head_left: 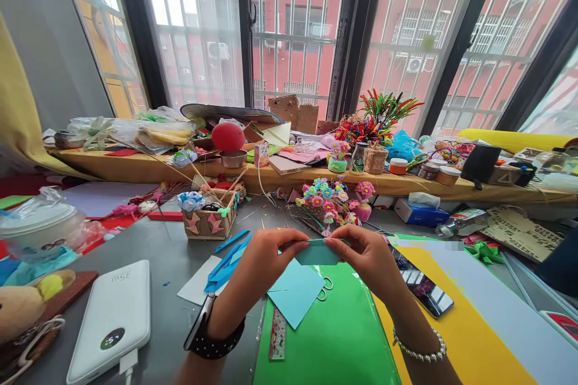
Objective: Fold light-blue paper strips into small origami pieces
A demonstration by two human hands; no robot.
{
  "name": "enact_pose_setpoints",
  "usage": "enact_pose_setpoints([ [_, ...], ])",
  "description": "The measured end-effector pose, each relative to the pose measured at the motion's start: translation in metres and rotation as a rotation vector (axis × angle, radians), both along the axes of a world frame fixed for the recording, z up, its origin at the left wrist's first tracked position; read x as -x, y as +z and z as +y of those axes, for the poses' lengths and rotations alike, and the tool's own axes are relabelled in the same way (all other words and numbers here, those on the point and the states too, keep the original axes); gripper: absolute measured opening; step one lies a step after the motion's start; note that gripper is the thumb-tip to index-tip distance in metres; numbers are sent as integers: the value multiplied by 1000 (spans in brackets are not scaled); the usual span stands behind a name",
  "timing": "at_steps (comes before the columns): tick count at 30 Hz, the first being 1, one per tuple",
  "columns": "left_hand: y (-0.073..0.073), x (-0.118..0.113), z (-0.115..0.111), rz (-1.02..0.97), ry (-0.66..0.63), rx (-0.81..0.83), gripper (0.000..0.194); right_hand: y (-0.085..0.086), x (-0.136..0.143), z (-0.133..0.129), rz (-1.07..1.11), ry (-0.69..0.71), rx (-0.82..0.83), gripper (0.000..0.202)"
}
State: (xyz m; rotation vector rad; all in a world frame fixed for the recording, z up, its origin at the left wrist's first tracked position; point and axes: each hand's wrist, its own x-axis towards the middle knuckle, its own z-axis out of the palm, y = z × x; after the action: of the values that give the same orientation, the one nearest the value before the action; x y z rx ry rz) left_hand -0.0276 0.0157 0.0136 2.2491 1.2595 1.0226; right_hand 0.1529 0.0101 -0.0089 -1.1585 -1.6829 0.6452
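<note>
My left hand [279, 251], with a watch on its wrist, pinches the left end of a small folded blue-green paper [318, 254]. The right end of that paper is between the thumb and fingers of my right hand [359, 251], which has a beaded bracelet. The folded piece is held up above a light blue square sheet [298, 293] that lies on a green mat [334, 337]. Scissors [325, 289] show their handles beside the sheet, and a small patterned ruler [277, 334] lies below it. Blue paper strips [228, 267] are left of my left hand.
A white power bank [115, 313] lies at the left, a black phone [424, 286] at the right on yellow paper [465, 337]. Behind my hands stand a decorated cardboard box [210, 222] and craft flowers [329, 195]. A red ball [228, 137] sits on the crowded ledge.
</note>
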Motion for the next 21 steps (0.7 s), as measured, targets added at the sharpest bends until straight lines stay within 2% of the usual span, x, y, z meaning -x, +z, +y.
enact_pose_setpoints([
  [21,-1,-2,-1,13,-7,-1,17,0,1,1,-5,14,15,22],
])
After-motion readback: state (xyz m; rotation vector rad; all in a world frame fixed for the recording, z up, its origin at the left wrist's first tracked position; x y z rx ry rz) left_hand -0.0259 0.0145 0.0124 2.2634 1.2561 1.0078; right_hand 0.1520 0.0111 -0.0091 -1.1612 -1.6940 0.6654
